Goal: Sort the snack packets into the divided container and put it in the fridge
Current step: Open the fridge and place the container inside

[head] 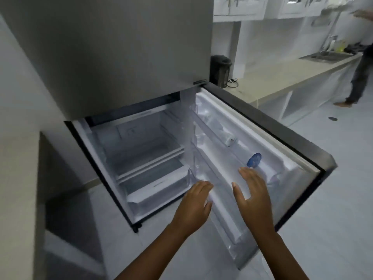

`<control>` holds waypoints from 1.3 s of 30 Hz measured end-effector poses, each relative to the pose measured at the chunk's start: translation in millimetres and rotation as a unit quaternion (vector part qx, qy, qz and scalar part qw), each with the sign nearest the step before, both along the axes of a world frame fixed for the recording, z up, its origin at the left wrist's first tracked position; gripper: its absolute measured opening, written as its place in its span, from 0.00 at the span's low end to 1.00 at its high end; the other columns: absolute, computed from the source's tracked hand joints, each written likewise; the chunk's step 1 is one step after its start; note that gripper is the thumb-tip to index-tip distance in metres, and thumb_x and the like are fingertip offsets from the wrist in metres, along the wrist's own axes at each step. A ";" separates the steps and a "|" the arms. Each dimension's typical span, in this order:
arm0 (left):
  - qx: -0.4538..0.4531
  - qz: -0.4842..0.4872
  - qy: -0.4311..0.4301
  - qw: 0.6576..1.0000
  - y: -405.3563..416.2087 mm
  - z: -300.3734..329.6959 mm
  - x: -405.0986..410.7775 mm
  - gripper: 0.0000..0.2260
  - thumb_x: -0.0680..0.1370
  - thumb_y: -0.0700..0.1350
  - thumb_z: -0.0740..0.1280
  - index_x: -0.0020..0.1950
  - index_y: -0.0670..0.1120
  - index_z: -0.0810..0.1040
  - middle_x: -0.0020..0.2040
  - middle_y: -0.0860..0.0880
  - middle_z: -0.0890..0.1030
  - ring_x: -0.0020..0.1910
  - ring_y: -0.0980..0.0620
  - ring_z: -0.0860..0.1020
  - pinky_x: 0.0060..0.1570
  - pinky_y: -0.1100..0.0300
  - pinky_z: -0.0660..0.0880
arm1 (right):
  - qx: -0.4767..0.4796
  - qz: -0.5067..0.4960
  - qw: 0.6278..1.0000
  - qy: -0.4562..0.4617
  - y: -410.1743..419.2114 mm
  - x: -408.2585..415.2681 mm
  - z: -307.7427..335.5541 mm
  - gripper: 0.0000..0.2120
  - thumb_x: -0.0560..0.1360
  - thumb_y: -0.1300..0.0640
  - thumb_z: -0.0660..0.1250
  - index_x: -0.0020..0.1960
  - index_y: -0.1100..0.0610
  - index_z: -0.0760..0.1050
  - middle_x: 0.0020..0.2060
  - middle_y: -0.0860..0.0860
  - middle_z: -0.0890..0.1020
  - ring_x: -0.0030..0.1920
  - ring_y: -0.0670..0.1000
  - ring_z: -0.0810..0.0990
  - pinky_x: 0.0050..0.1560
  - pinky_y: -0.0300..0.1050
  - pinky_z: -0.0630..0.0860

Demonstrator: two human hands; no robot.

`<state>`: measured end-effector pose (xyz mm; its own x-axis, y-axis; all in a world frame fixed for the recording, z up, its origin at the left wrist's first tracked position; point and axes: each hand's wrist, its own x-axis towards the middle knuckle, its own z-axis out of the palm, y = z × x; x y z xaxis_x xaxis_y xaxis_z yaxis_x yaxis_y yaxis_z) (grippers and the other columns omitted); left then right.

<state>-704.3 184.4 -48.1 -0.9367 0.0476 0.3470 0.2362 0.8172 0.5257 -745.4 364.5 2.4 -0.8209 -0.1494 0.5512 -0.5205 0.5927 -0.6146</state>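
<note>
A grey fridge [113,57] stands in front of me with its lower door [268,138] swung wide to the right. Inside I see white shelves [149,156] and a drawer at the bottom, with no container on them. My left hand [193,205] hovers at the inner edge of the door bins, fingers slightly curled, holding nothing. My right hand [252,193] is spread flat over the door's inner shelves, also holding nothing. The divided container and the snack packets are not in view.
A blue-capped bottle [254,159] sits in a door bin just beyond my right hand. A beige counter [282,77] runs along the right with a black kettle [220,70] and a sink. Another person [361,63] stands at the far right. A low wall lies to my left.
</note>
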 end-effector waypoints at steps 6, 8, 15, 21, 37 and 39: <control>0.031 0.190 0.009 0.981 -120.5 -13.8 91.8 0.19 0.79 0.45 0.63 0.70 0.47 0.71 0.68 0.50 0.73 0.68 0.55 0.68 0.71 0.58 0.64 | 0.044 0.226 0.971 -0.068 -148.8 34.3 -26.2 0.25 0.76 0.46 0.62 0.69 0.56 0.70 0.67 0.45 0.70 0.71 0.45 0.64 0.72 0.40 0.60; 0.028 0.253 0.015 0.967 -163.6 -15.8 131.3 0.17 0.79 0.46 0.63 0.69 0.48 0.71 0.67 0.51 0.74 0.67 0.55 0.69 0.70 0.59 0.65 | 0.059 0.289 0.952 -0.076 -204.8 52.8 -27.2 0.25 0.75 0.48 0.64 0.71 0.54 0.68 0.68 0.43 0.68 0.72 0.42 0.61 0.72 0.38 0.57; 0.035 0.509 0.022 0.860 -300.1 -18.9 305.1 0.19 0.79 0.53 0.58 0.67 0.49 0.73 0.65 0.51 0.75 0.64 0.55 0.70 0.66 0.73 0.58 | 0.155 0.499 0.851 -0.047 -413.2 160.6 -26.3 0.30 0.76 0.42 0.61 0.74 0.53 0.62 0.73 0.47 0.66 0.74 0.46 0.58 0.75 0.51 0.59; 0.029 0.683 0.046 0.729 -371.7 -33.4 436.0 0.14 0.78 0.45 0.65 0.64 0.49 0.74 0.61 0.52 0.77 0.63 0.53 0.72 0.64 0.68 0.62 | 0.227 0.600 0.767 0.022 -532.8 279.2 -36.4 0.32 0.77 0.38 0.58 0.76 0.48 0.56 0.76 0.44 0.60 0.77 0.47 0.53 0.74 0.45 0.49; 0.194 0.930 0.099 0.297 -416.3 -51.5 607.9 0.28 0.79 0.44 0.64 0.76 0.42 0.57 0.76 0.44 0.60 0.66 0.37 0.68 0.61 0.47 0.71 | 0.422 0.672 0.603 0.085 -742.1 487.3 -83.5 0.33 0.79 0.41 0.52 0.78 0.56 0.47 0.78 0.54 0.47 0.78 0.55 0.46 0.74 0.60 0.49; 0.221 0.932 0.129 0.256 -416.1 -52.5 609.1 0.29 0.79 0.45 0.65 0.76 0.42 0.56 0.72 0.41 0.62 0.63 0.37 0.72 0.57 0.50 0.73 | 0.412 0.663 0.619 0.086 -751.5 489.5 -85.5 0.33 0.79 0.41 0.54 0.77 0.57 0.50 0.77 0.56 0.53 0.76 0.58 0.54 0.71 0.60 0.60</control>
